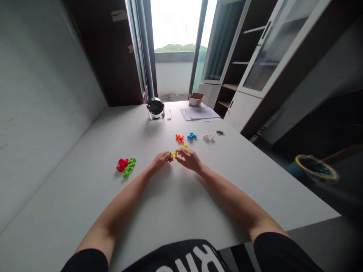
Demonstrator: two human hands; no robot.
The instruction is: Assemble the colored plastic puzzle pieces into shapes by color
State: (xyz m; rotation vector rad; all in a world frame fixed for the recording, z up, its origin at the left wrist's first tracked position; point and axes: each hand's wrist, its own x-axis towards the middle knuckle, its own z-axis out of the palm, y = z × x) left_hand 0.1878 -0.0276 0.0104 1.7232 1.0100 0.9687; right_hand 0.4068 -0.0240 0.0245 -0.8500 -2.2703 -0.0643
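Note:
A small yellow plastic piece (pixel 174 155) with a rounded, open shape is held between my two hands, just above the white table. My left hand (pixel 162 160) is closed, pinching it from the left by thumb and fingers. From the right, my right hand (pixel 190 159) curls its thumb and fingertips around its other edge. More yellow plastic pieces (pixel 185 146) lie right behind my right hand, partly hidden by it. Beyond them sit small piles of orange pieces (pixel 179 138), blue pieces (pixel 192 136) and white pieces (pixel 208 137).
Red pieces (pixel 122 165) and green pieces (pixel 129 167) lie together left of my left arm. At the table's (pixel 121 128) far side stand a round black device on a metal stand (pixel 155 108), papers (pixel 200 113) and an open cardboard box (pixel 196 99). A cable hole (pixel 220 133) is at right.

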